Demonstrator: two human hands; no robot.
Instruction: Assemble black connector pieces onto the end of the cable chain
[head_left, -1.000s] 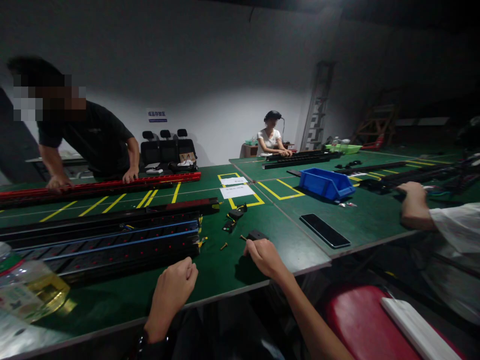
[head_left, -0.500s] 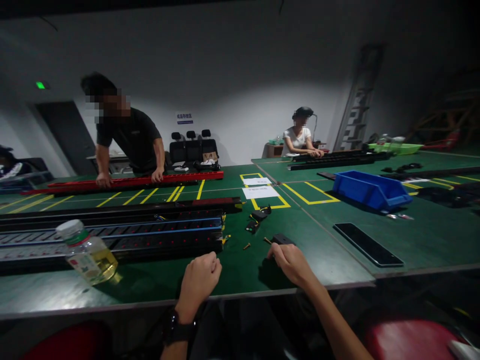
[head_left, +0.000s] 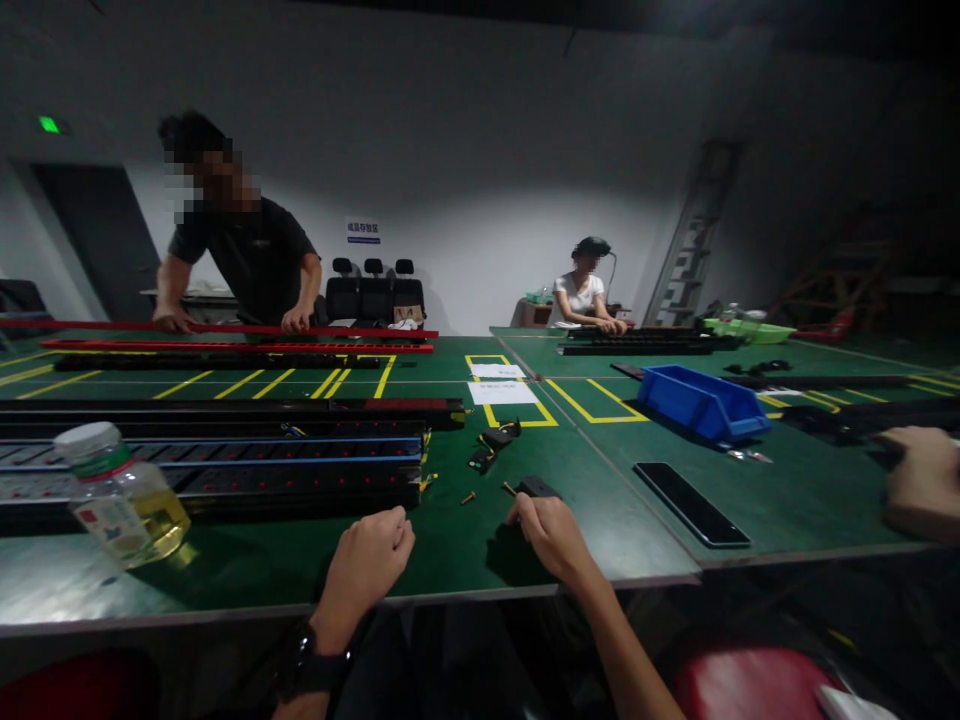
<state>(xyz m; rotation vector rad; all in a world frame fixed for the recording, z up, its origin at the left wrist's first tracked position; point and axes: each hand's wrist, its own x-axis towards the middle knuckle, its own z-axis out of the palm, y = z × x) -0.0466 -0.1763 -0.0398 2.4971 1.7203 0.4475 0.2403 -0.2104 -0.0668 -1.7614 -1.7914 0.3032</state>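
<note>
My right hand (head_left: pixel 551 532) rests on the table (head_left: pixel 450 560) with its fingers curled over the near end of a small black bracket (head_left: pixel 537 487), pinning it rather than lifting it; my left hand (head_left: pixel 369 560) is a loose fist beside it, and I cannot tell whether it holds anything. Just beyond my right fingertips lie two brass screws (head_left: pixel 468 496), then more black clips (head_left: pixel 487 450), and off my left the long black rail (head_left: pixel 225 470). Further right is a phone (head_left: pixel 690 490), a blue bin (head_left: pixel 701 402) behind it. I judge I'm readying the bracket; next calls for picking up a screw
</note>
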